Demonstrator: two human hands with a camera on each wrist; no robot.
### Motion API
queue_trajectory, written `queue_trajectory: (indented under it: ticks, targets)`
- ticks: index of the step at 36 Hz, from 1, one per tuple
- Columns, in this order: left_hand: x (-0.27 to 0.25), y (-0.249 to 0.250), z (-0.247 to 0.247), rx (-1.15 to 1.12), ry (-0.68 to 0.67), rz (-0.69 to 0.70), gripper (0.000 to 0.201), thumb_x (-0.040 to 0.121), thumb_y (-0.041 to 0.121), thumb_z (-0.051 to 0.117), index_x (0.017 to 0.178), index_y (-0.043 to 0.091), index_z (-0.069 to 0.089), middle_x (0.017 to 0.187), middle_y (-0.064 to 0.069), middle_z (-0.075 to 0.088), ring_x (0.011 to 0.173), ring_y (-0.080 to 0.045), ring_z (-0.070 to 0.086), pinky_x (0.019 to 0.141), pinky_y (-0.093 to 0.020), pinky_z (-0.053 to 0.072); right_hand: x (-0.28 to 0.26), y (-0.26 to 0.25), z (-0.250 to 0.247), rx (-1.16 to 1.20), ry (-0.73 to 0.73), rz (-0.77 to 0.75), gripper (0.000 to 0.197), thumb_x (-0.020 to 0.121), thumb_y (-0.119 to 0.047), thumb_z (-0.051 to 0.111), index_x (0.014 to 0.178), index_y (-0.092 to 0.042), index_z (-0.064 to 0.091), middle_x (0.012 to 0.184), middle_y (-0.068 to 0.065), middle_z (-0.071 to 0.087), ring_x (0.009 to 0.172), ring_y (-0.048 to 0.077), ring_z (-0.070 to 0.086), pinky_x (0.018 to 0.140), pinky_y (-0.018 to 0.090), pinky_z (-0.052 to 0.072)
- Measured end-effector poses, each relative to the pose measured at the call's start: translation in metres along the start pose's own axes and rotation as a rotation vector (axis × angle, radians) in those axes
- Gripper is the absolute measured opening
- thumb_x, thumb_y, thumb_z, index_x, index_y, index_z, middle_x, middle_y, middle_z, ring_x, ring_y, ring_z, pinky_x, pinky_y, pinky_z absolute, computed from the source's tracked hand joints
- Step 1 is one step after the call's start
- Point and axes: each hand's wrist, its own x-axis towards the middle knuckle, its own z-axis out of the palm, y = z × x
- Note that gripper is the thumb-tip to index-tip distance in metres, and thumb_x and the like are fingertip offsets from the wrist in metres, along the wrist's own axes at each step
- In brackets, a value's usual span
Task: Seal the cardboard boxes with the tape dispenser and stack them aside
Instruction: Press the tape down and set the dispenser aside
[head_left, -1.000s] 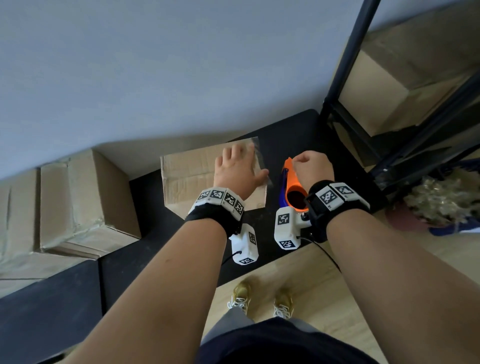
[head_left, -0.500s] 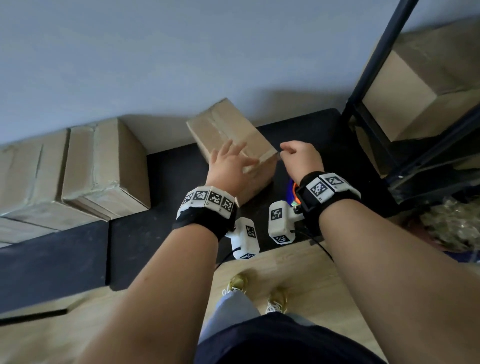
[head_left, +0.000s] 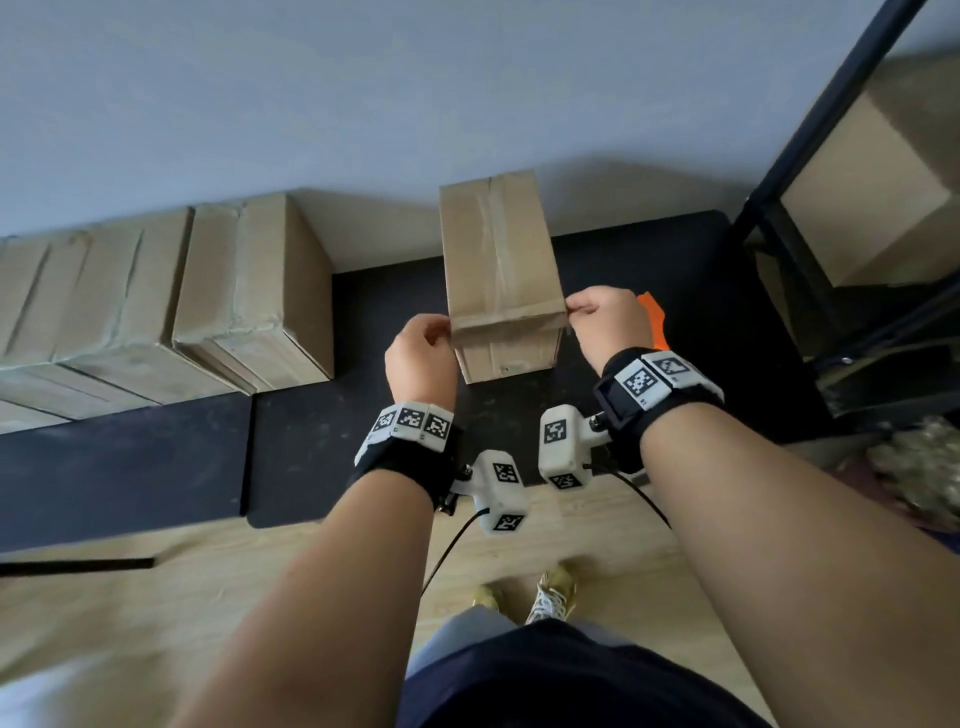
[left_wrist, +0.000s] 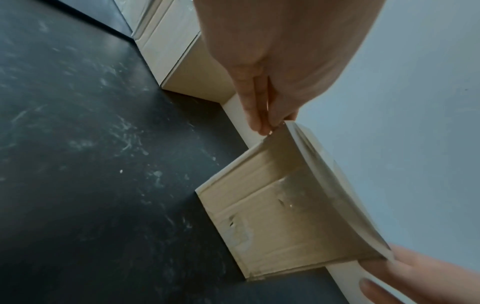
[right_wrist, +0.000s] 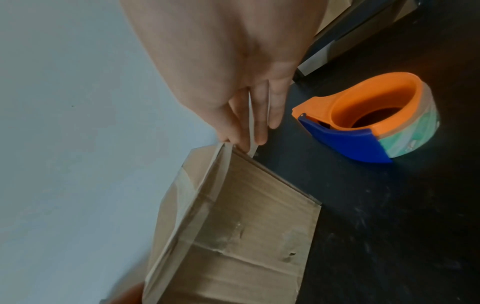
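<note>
A taped cardboard box (head_left: 498, 260) stands on its narrow end on the black table (head_left: 156, 457), close to the wall. My left hand (head_left: 421, 353) pinches its near top-left corner, thumb and fingers curled on the edge. My right hand (head_left: 605, 317) pinches the near top-right corner. The left wrist view shows the box (left_wrist: 280, 216) between the left hand (left_wrist: 270, 125) and the right hand (left_wrist: 405, 273). The orange and blue tape dispenser (right_wrist: 376, 123) lies on the table to the right of the right hand (right_wrist: 241, 139), held by neither; in the head view only the dispenser's orange edge (head_left: 653, 317) shows.
Several sealed boxes (head_left: 249, 291) are stacked on the table at the left against the wall. A black metal shelf frame (head_left: 810, 156) with another box (head_left: 883, 192) stands at the right. The wooden floor and my shoes are below the table's front edge.
The box, which lay flat under my left palm, has been tipped up onto its end. My right hand has let go of the tape dispenser and now pinches the box.
</note>
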Motion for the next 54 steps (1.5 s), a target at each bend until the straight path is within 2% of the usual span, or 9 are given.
queue_trajectory:
  ticks: [6, 12, 20, 28, 33, 38, 44, 49, 54]
  targets:
    - [0.007, -0.005, -0.011, -0.082, -0.095, -0.007, 0.022, 0.083, 0.008, 0.059, 0.087, 0.026, 0.07, 0.078, 0.014, 0.068, 0.08, -0.003, 0.065, 0.071, -0.012, 0.046, -0.001, 0.001, 0.01, -0.037, 0.09, 0.004, 0.02, 0.089, -0.007, 0.062, 0.104, -0.015, 0.073, 0.105, 0.003, 0.072, 0.098, 0.02, 0.066, 0.088, 0.033, 0.052]
    - [0.011, -0.006, -0.015, -0.026, -0.158, 0.078, 0.011, 0.08, 0.017, 0.072, 0.09, 0.023, 0.073, 0.077, 0.014, 0.068, 0.074, 0.0, 0.063, 0.066, -0.008, 0.043, -0.003, 0.001, 0.012, -0.075, 0.121, 0.003, 0.013, 0.084, -0.009, 0.07, 0.096, -0.013, 0.072, 0.096, 0.002, 0.073, 0.09, 0.019, 0.067, 0.08, 0.032, 0.053]
    - [0.017, -0.005, -0.011, 0.099, -0.155, 0.132, 0.006, 0.082, 0.016, 0.067, 0.086, 0.02, 0.067, 0.077, 0.01, 0.066, 0.075, -0.009, 0.061, 0.069, -0.021, 0.045, -0.004, -0.003, 0.014, -0.122, 0.123, -0.002, 0.006, 0.084, -0.014, 0.072, 0.082, -0.016, 0.066, 0.086, 0.001, 0.07, 0.082, 0.02, 0.065, 0.076, 0.039, 0.055]
    - [0.007, -0.002, -0.002, 0.223, -0.106, 0.19, 0.013, 0.09, 0.015, 0.056, 0.1, 0.012, 0.064, 0.095, -0.002, 0.069, 0.085, -0.021, 0.063, 0.077, -0.033, 0.052, -0.006, -0.011, 0.013, -0.199, 0.095, 0.016, 0.006, 0.088, -0.008, 0.064, 0.093, -0.011, 0.066, 0.093, 0.006, 0.068, 0.088, 0.024, 0.063, 0.077, 0.039, 0.054]
    - [0.004, -0.002, -0.006, 0.194, -0.097, 0.164, 0.022, 0.086, 0.011, 0.053, 0.103, 0.014, 0.066, 0.095, 0.001, 0.069, 0.086, -0.018, 0.063, 0.076, -0.028, 0.051, -0.009, -0.018, 0.006, -0.206, 0.041, 0.049, 0.015, 0.088, -0.005, 0.057, 0.098, -0.01, 0.068, 0.096, 0.002, 0.066, 0.088, 0.018, 0.058, 0.072, 0.029, 0.045]
    - [-0.006, 0.003, -0.006, 0.11, -0.083, 0.112, 0.018, 0.084, 0.031, 0.056, 0.092, 0.02, 0.067, 0.082, 0.006, 0.067, 0.079, -0.013, 0.062, 0.073, -0.026, 0.05, -0.013, -0.026, 0.0, -0.126, -0.002, 0.126, 0.018, 0.086, -0.023, 0.056, 0.073, -0.011, 0.059, 0.067, 0.0, 0.057, 0.066, 0.019, 0.054, 0.058, 0.028, 0.041]
    - [0.001, -0.002, -0.004, 0.201, -0.098, 0.163, 0.029, 0.085, 0.041, 0.066, 0.097, 0.014, 0.064, 0.087, 0.003, 0.066, 0.081, -0.015, 0.062, 0.075, -0.03, 0.051, -0.013, -0.03, -0.003, -0.27, -0.054, 0.066, 0.028, 0.085, -0.032, 0.073, 0.093, -0.007, 0.064, 0.086, 0.005, 0.066, 0.081, 0.022, 0.062, 0.071, 0.032, 0.05]
    - [0.007, 0.001, -0.005, 0.379, -0.122, 0.286, 0.032, 0.091, 0.042, 0.061, 0.094, 0.01, 0.057, 0.086, -0.002, 0.06, 0.074, -0.02, 0.055, 0.064, -0.028, 0.04, -0.011, -0.029, -0.007, -0.369, -0.062, 0.007, 0.031, 0.084, -0.039, 0.073, 0.095, -0.012, 0.063, 0.087, 0.001, 0.065, 0.079, 0.016, 0.058, 0.056, 0.024, 0.032]
    - [0.012, 0.004, -0.007, 0.547, -0.164, 0.371, 0.036, 0.095, 0.043, 0.052, 0.096, 0.007, 0.052, 0.089, -0.006, 0.058, 0.07, -0.02, 0.047, 0.062, -0.032, 0.036, -0.009, -0.025, -0.007, -0.428, -0.054, -0.053, 0.025, 0.086, -0.031, 0.072, 0.094, -0.011, 0.062, 0.085, 0.0, 0.061, 0.082, 0.019, 0.059, 0.055, 0.026, 0.029]
